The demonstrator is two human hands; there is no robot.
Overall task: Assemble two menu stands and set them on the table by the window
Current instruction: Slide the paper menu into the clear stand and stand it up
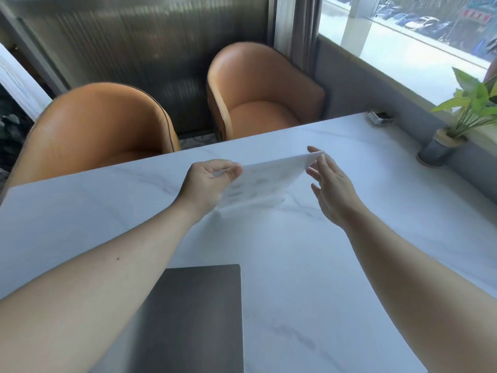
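A clear menu stand [265,181] with a white printed sheet inside stands tilted on the white marble table [336,265], near its middle. My left hand [209,184] pinches the stand's upper left corner between thumb and fingers. My right hand [329,187] is at the stand's upper right corner with its fingers spread, fingertips touching or just off the edge. The stand's base rests on the tabletop. Only one stand is in view.
A grey closed laptop [193,319] lies at the near edge of the table. Two orange chairs [102,130] [263,95] stand across it. A potted plant [454,125] and a small clear dish [379,117] sit by the window at right.
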